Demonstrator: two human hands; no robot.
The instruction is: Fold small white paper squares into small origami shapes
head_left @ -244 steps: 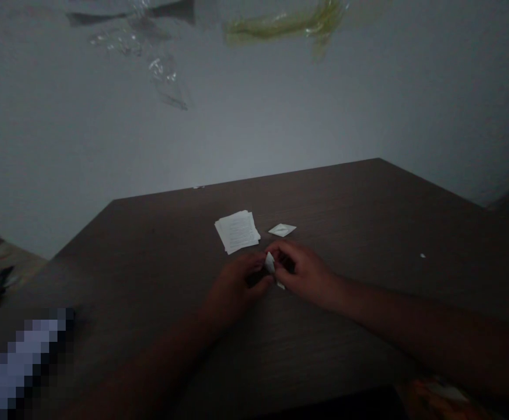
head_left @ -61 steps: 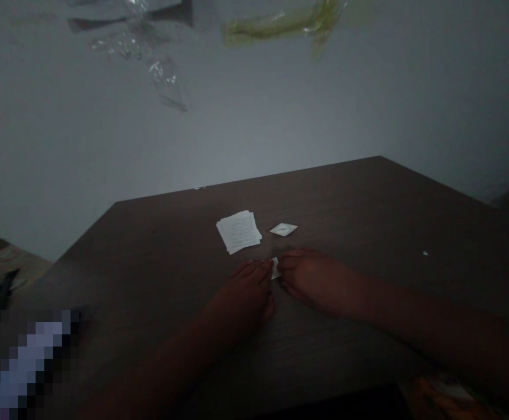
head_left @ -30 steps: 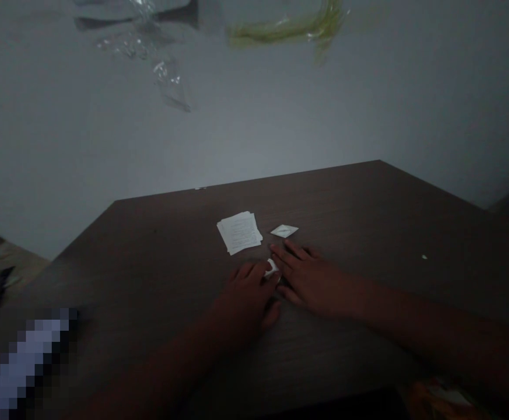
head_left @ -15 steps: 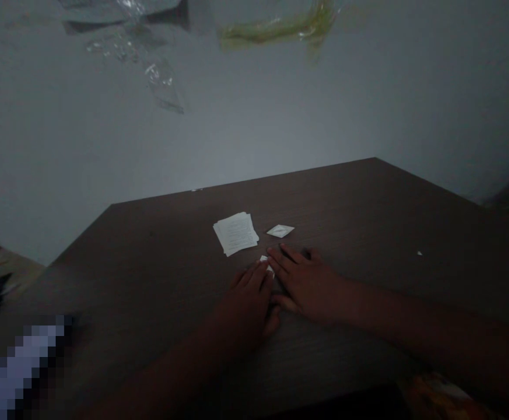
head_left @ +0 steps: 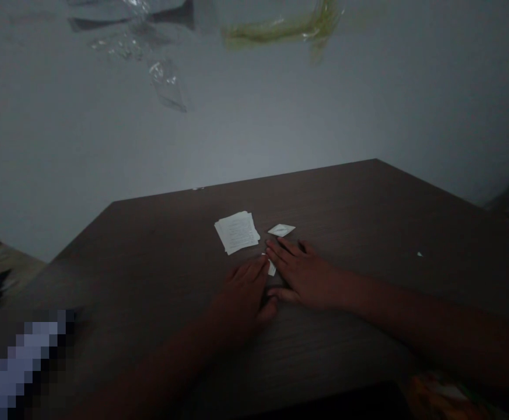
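Observation:
A small piece of white paper (head_left: 272, 269) lies on the dark table, partly covered by the fingers of both hands. My left hand (head_left: 246, 296) rests over its left side, fingers stretched out and thumb apart. From the right, my right hand (head_left: 303, 274) lies flat with its fingers spread, the fingertips on the paper's upper part. The two thumbs come close together below it. Just beyond my right fingertips sits a folded white paper diamond (head_left: 281, 230). A loose stack of printed paper squares (head_left: 237, 233) lies beyond my left hand.
The brown wooden table (head_left: 184, 233) reaches back to a grey wall (head_left: 254, 128) with tape strips (head_left: 276, 34) on it. A tiny paper scrap (head_left: 420, 254) lies at the right. A pixelated, pale, long object (head_left: 22, 361) is at the lower left.
Both hands have shifted slightly, and the fingers have drawn a little apart over the small paper, so more of its lower right part shows. The stack and the diamond stay put.

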